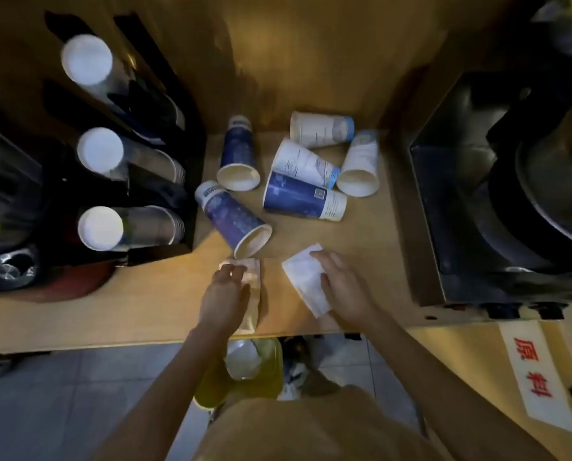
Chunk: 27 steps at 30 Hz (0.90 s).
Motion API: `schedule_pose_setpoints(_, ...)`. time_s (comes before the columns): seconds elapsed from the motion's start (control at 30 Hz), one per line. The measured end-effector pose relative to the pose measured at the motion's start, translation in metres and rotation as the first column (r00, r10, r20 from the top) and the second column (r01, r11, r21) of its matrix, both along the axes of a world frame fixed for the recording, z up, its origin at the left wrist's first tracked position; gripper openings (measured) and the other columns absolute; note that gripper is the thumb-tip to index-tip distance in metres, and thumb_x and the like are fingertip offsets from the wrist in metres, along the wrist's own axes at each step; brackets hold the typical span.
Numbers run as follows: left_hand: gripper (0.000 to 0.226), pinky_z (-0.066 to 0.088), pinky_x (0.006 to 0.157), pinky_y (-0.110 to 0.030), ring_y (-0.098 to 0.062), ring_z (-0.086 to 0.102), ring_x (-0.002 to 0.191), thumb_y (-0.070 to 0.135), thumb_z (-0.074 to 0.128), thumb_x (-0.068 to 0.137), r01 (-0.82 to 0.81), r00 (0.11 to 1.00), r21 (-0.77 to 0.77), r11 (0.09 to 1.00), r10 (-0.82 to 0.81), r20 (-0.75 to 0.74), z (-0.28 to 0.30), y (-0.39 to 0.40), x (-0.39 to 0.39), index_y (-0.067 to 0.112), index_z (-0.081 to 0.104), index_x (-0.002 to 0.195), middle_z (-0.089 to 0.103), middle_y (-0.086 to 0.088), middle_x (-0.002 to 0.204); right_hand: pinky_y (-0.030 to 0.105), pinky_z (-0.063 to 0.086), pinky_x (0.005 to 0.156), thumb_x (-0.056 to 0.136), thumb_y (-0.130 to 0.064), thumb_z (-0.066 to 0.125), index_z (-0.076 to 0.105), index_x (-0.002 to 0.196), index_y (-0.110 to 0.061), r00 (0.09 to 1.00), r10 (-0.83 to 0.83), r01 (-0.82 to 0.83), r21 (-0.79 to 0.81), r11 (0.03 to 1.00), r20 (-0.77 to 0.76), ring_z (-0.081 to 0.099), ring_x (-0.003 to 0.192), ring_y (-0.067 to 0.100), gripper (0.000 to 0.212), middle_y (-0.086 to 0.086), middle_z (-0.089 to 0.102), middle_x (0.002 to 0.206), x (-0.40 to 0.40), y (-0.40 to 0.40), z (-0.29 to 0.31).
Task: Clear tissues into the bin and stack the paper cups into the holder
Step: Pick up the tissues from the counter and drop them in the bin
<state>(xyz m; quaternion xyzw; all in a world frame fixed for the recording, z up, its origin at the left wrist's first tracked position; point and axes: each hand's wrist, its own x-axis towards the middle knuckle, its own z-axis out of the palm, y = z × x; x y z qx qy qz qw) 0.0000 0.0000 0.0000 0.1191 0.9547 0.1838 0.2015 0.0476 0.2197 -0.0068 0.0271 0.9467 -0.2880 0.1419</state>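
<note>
Several paper cups lie tipped over on the wooden counter (361, 234), among them blue ones (236, 151) (233, 217) (303, 196) and white ones (321, 128) (361, 161). A black cup holder (165, 181) at the left carries three stacks of cups lying sideways. My left hand (225, 291) rests on a pale tissue (253, 294) near the counter's front edge, fingers curled at its far end. My right hand (341, 284) lies on a white tissue (306, 281), thumb and fingers pinching its right side. Below the edge stands a yellow bin (268, 371) with white paper in it.
A dark metal appliance (497, 194) fills the right side of the counter. A white label with red characters (537, 374) is stuck on the counter at the lower right. Black clutter and a plastic bag (5, 267) sit at the far left. Grey floor tiles show below.
</note>
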Motion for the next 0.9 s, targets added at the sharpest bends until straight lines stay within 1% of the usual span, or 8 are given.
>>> schedule_pose_setpoints(0.13, 0.056, 0.043, 0.098, -0.055, -0.043, 0.04, 0.13, 0.006, 0.061, 0.08, 0.058, 0.994, -0.092, 0.994, -0.066, -0.087, -0.026, -0.008, 0.011, 0.005, 0.041, 0.133, 0.039, -0.024, 0.144, 0.035, 0.023, 0.105, 0.069, -0.015, 0.058, 0.039, 0.132, -0.019, 0.974, 0.214, -0.186, 0.292, 0.938, -0.068, 0.052, 0.124, 0.033, 0.066, 0.014, 0.053, 0.137, 0.009, -0.001, -0.036)
schedule_pose_setpoints(0.3, 0.057, 0.042, 0.098, -0.056, -0.041, 0.041, 0.13, 0.035, 0.027, 0.084, 0.043, 0.994, -0.209, 0.977, -0.062, -0.089, -0.037, -0.013, 0.025, 0.012, 0.035, 0.136, 0.039, -0.02, 0.145, 0.039, 0.034, 0.104, 0.065, -0.022, 0.062, 0.044, 0.13, -0.023, 0.927, 0.373, -0.348, 0.453, 0.821, 0.036, 0.055, 0.122, 0.025, 0.067, 0.007, 0.059, 0.133, 0.012, -0.005, -0.048)
schedule_pose_setpoints(0.4, 0.046, 0.051, 0.087, -0.051, -0.041, 0.054, 0.119, 0.026, 0.041, 0.083, 0.043, 0.989, -0.242, 0.969, -0.076, -0.129, -0.044, -0.013, 0.029, 0.014, 0.041, 0.128, 0.053, -0.021, 0.134, 0.038, 0.052, 0.09, 0.059, -0.015, 0.072, 0.058, 0.12, -0.023, 0.936, 0.351, -0.324, 0.424, 0.846, 0.014, 0.051, 0.121, 0.027, 0.063, 0.008, 0.064, 0.125, 0.006, -0.004, -0.052)
schedule_pose_setpoints(0.5, 0.039, 0.056, 0.075, -0.046, -0.04, 0.061, 0.107, 0.022, 0.054, 0.08, 0.002, 0.985, -0.26, 0.966, -0.046, -0.164, -0.039, -0.011, 0.032, 0.012, 0.055, 0.117, 0.062, -0.02, 0.123, 0.034, 0.055, 0.078, 0.072, -0.015, 0.045, 0.064, 0.106, -0.023, 0.94, 0.302, -0.223, 0.381, 0.897, -0.159, 0.044, 0.109, 0.023, 0.04, 0.01, 0.069, 0.113, 0.003, -0.006, -0.053)
schedule_pose_setpoints(0.57, 0.034, 0.057, 0.066, -0.042, -0.04, 0.064, 0.098, 0.023, 0.056, 0.078, -0.032, 0.985, -0.252, 0.967, -0.012, -0.174, -0.037, -0.009, 0.038, 0.013, 0.06, 0.11, 0.066, -0.018, 0.115, 0.031, 0.054, 0.075, 0.074, -0.019, 0.042, 0.063, 0.099, -0.025, 0.952, 0.268, -0.199, 0.364, 0.91, -0.148, 0.056, 0.102, 0.025, 0.034, 0.008, 0.069, 0.108, 0.002, -0.01, -0.049)
schedule_pose_setpoints(0.7, 0.03, 0.052, 0.049, -0.035, -0.034, 0.063, 0.069, 0.029, 0.043, 0.076, -0.059, 0.991, -0.248, 0.967, 0.027, -0.129, -0.03, -0.009, 0.046, 0.016, 0.061, 0.097, 0.067, -0.014, 0.086, 0.036, 0.057, 0.068, 0.073, -0.015, 0.049, 0.066, 0.09, -0.021, 0.963, 0.24, -0.196, 0.298, 0.934, -0.12, 0.064, 0.083, 0.031, 0.025, 0.008, 0.069, 0.09, 0.002, -0.023, -0.045)
schedule_pose_setpoints(0.8, 0.017, 0.045, 0.036, -0.031, -0.033, 0.06, 0.048, 0.017, 0.066, 0.072, -0.084, 0.994, -0.236, 0.968, 0.064, -0.089, -0.029, -0.014, 0.054, 0.01, 0.063, 0.087, 0.059, -0.016, 0.068, 0.035, 0.054, 0.063, 0.067, -0.008, 0.068, 0.067, 0.087, -0.018, 0.97, 0.226, -0.189, 0.303, 0.934, -0.091, 0.062, 0.075, 0.028, 0.022, 0.007, 0.066, 0.08, 0.012, -0.037, -0.042)
schedule_pose_setpoints(0.9, 0.029, 0.043, 0.05, -0.041, -0.045, 0.064, 0.072, 0.014, 0.055, 0.086, -0.301, 0.953, -0.097, 0.949, 0.302, 0.001, -0.024, -0.022, 0.065, 0.004, 0.051, 0.113, 0.059, -0.025, 0.096, 0.033, 0.047, 0.069, 0.075, -0.015, 0.055, 0.066, 0.085, -0.016, 0.977, 0.19, -0.158, 0.276, 0.948, -0.095, 0.063, 0.074, 0.028, 0.015, 0.008, 0.066, 0.081, 0.026, -0.059, -0.039)
